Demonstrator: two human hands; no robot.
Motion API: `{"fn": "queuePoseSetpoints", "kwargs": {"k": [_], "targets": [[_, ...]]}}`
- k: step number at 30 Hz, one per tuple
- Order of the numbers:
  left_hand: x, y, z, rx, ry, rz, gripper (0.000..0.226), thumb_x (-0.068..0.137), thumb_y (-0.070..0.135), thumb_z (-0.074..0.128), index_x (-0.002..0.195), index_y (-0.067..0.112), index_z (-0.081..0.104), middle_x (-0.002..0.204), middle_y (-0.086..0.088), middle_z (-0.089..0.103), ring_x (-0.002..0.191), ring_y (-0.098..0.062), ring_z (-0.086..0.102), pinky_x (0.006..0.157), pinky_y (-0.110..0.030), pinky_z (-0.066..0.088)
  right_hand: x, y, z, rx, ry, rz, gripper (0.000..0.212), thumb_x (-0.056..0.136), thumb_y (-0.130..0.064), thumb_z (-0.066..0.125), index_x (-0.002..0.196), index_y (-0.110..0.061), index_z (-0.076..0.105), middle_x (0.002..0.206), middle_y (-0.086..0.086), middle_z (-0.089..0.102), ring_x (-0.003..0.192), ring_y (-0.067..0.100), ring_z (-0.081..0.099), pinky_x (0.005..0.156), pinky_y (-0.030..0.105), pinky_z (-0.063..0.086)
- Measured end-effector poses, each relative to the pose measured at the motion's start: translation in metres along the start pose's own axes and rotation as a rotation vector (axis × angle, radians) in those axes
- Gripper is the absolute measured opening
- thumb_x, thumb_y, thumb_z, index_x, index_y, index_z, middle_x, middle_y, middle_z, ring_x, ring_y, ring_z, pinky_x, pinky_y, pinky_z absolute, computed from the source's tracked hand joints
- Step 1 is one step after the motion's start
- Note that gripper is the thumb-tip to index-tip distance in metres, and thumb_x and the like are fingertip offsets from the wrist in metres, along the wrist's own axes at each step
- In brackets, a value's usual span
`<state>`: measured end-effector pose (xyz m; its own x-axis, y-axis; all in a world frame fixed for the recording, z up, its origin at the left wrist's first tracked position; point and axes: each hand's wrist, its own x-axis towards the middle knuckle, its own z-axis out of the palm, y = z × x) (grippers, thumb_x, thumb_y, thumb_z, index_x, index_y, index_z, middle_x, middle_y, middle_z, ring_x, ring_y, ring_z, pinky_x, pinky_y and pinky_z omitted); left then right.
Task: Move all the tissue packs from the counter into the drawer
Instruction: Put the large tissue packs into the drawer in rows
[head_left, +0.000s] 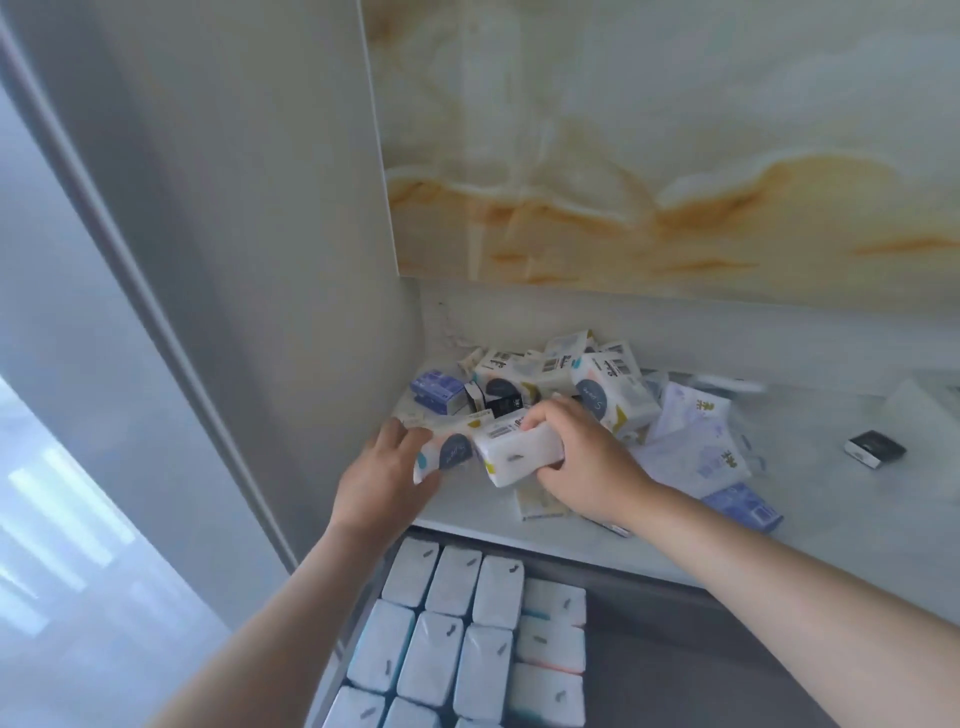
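A heap of white tissue packs (566, 376) lies in the counter's back left corner. My right hand (582, 457) grips one white tissue pack (519, 454) at the heap's front edge, fingers over its top and thumb under it. My left hand (382, 478) is closed on a neighbouring pack with a dark blue oval (441, 457), just left of the first. Below the counter edge the open drawer (675, 649) holds several white packs (467, 623) standing in rows along its left side.
Flat pale tissue packets (696, 447) and a blue pack (743, 506) lie right of the heap. A small black-and-white box (875, 449) sits further right on the white counter (857, 519). A grey cabinet wall (249, 260) stands left; a marble panel (675, 156) backs the counter.
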<state>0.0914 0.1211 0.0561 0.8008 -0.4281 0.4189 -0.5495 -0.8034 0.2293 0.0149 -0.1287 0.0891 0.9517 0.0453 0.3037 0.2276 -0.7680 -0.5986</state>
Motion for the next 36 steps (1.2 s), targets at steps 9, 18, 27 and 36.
{"fn": "queuePoseSetpoints", "kwargs": {"k": [9,18,27,36], "targets": [[-0.093,0.022,-0.005,0.218,-0.048,0.117,0.039,0.070,0.048,0.077,0.097,0.022,0.066,0.090,0.004,0.057,0.081,-0.021,0.056,0.040,-0.027,0.042,-0.103,-0.018,0.005,0.216,-0.173,0.293,0.043,0.074,-0.028,0.082,0.104,-0.034,0.052,0.104,-0.015,0.058,0.088,0.008,0.058,0.070,0.025,0.049],[-0.145,0.043,0.020,0.358,-0.331,0.177,0.043,0.072,0.056,0.065,0.094,0.019,0.063,0.097,0.001,0.056,0.090,-0.024,0.058,0.064,-0.036,0.052,-0.144,-0.012,0.019,0.167,-0.342,0.450,0.044,0.079,-0.047,0.074,0.111,-0.033,0.047,0.105,-0.010,0.060,0.078,0.007,0.058,0.061,0.024,0.043],[-0.123,0.106,0.008,-0.396,-0.756,-0.066,0.090,0.076,0.040,0.071,0.150,0.039,0.020,0.134,0.002,0.050,0.119,-0.020,0.051,0.099,-0.032,0.041,-0.160,-0.019,0.022,0.174,-0.442,0.533,0.066,0.067,-0.070,0.072,0.112,-0.027,0.046,0.108,-0.001,0.060,0.072,0.025,0.071,0.061,0.037,0.060],[-0.129,0.100,0.028,-0.316,-0.995,0.005,0.076,0.069,0.049,0.080,0.136,0.038,0.046,0.123,0.013,0.055,0.115,-0.013,0.050,0.100,-0.035,0.045,-0.175,-0.015,0.034,-0.134,-0.715,0.452,0.052,0.070,-0.054,0.080,0.111,-0.030,0.057,0.105,-0.010,0.057,0.086,0.015,0.061,0.061,0.025,0.048]]}}
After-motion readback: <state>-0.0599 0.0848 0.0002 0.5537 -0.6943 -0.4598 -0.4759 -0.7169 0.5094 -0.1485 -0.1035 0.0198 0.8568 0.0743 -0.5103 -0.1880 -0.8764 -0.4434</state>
